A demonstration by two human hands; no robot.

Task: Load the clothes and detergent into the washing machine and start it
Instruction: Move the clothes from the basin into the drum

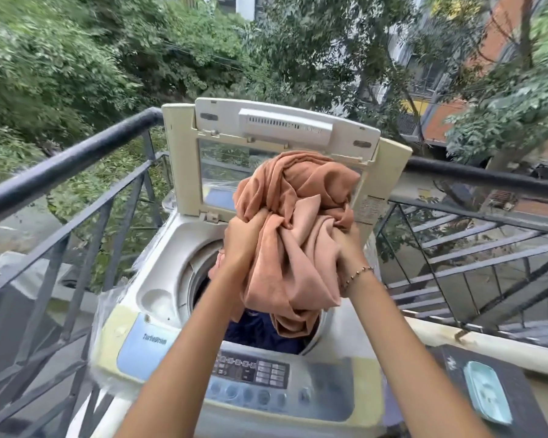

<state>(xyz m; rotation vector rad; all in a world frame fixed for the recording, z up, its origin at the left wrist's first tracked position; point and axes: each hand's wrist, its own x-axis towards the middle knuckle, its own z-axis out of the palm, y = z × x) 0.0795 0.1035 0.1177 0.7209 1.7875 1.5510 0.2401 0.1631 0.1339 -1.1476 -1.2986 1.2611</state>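
Orange cloth [298,222] bunched, held over washer [159,279] drum, tail dangling onto dark clothes [260,330] inside. Left hand [246,238] at bundle's 9 o'clock, right hand [345,248] at 3; fingers [261,216] of both curled, pinching folds. Forearms stretched forward, wrists raised. Best: lower straight down, tail first, clear of lid [285,128] at 12, let go together
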